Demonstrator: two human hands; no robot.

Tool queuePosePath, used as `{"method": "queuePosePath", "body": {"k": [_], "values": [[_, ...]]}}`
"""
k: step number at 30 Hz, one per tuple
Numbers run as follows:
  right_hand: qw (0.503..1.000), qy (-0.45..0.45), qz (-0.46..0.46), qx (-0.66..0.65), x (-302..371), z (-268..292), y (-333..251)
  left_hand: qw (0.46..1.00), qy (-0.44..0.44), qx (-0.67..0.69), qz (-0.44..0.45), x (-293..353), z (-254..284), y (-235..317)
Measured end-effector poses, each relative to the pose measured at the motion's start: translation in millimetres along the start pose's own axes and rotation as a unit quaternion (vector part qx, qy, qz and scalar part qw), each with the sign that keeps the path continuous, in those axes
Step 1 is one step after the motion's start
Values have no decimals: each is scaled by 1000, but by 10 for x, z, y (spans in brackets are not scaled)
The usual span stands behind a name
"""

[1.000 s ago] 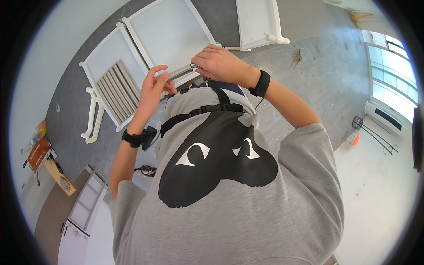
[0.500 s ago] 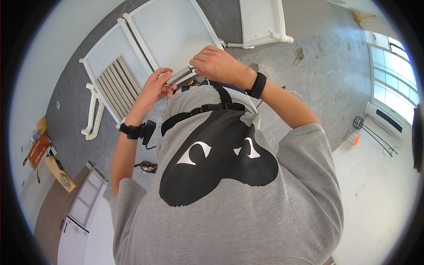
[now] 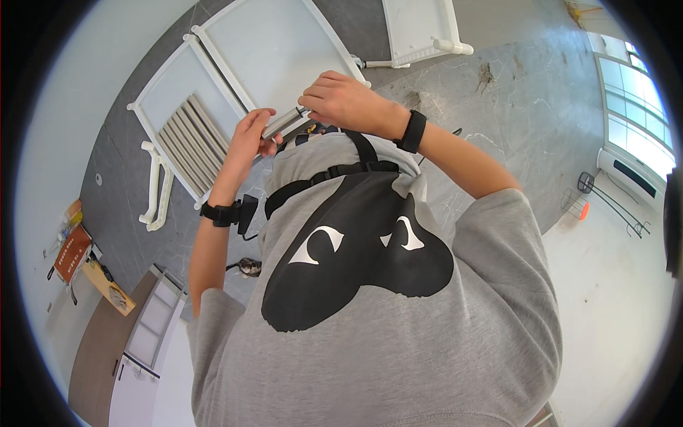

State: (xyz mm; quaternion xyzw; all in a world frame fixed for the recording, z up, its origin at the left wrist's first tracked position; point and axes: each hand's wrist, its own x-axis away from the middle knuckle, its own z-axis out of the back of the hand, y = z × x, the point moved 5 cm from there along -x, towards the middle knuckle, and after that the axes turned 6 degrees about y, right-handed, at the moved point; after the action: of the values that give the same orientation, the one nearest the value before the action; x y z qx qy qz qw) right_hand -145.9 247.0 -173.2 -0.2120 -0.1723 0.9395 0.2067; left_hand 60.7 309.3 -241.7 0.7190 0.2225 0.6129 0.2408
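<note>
A short silvery metal tube (image 3: 283, 123) is held slantwise above the white panels, close in front of my grey shirt. My left hand (image 3: 253, 136) grips its lower left end, with thumb and fingers around it. At the upper right end, my right hand (image 3: 340, 103) has its fingers closed, beside a dark ring on the tube. Whether those fingers pinch a separate small part is hidden. Beyond my left hand, several similar grey tubes (image 3: 192, 146) lie side by side on a white rimmed panel (image 3: 171, 82). A larger white rimmed panel (image 3: 267, 53) adjoins it.
Another white panel (image 3: 421, 28) stands farther right on the grey marbled floor (image 3: 491, 107). A white tubular frame piece (image 3: 158, 188) lies at the left. A cat (image 3: 247, 267) is on the floor near my left forearm. A cabinet (image 3: 107, 334) is at lower left.
My right hand has shifted slightly left along with the tube. My left hand keeps its grip. The view has moved a little.
</note>
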Motion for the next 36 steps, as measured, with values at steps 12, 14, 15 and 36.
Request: {"method": "queuePosePath", "body": {"k": [12,14,15,36], "values": [[1000,-3,-13,-3,96,-24,45,991,-6,-29,-129,50,-211,62],[1000,11,7,-9,74,-4,7,995,-11,-6,-99,4,-119,25],[1000,12,8,-9,64,-10,5,997,-16,18,-70,-7,-107,-2],[1000,6,-19,-1,231,54,54,925,29,-241,-294,101,-439,122]]}}
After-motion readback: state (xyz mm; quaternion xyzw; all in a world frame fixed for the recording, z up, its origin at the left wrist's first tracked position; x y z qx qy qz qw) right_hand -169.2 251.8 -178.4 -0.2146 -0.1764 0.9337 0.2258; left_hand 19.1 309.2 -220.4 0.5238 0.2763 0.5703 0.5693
